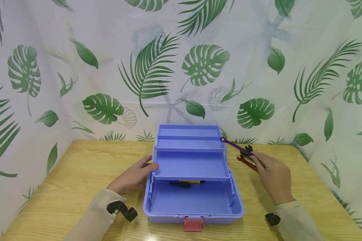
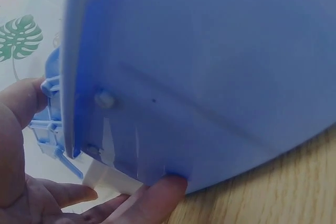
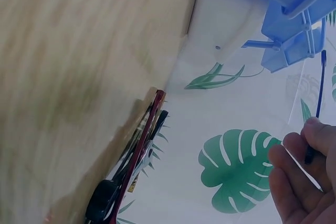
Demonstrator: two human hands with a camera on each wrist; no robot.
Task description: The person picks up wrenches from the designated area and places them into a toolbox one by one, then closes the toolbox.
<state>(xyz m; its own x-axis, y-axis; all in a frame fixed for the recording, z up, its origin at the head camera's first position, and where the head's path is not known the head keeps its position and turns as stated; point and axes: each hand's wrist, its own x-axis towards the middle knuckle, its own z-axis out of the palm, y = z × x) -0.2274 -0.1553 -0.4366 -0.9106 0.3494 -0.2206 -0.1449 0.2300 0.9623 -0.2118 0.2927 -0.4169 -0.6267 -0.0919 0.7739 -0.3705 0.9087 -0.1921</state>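
Observation:
A periwinkle toolbox point(image 1: 194, 219) stands with its stepped trays point(image 1: 190, 164) raised at the back. My left hand point(image 1: 132, 175) holds its left side, the thumb on the tray's edge and other fingers against the outer wall point(image 2: 210, 103). My right hand point(image 1: 273, 172) pinches a purple wrench point(image 1: 236, 146) by one end. The wrench's ring end points left and overlaps the upper tray's right edge in the head view; in the right wrist view the wrench point(image 3: 321, 87) shows as a thin dark bar above the fingers.
Beyond the right hand lie a red wrench point(image 1: 247, 163) and several darker tools point(image 1: 246, 150) on the wooden table point(image 1: 102, 160). A black-handled tool point(image 1: 180, 184) and a yellow item point(image 1: 190, 182) lie inside the box under the tray. A leaf-print curtain point(image 1: 169, 67) hangs behind.

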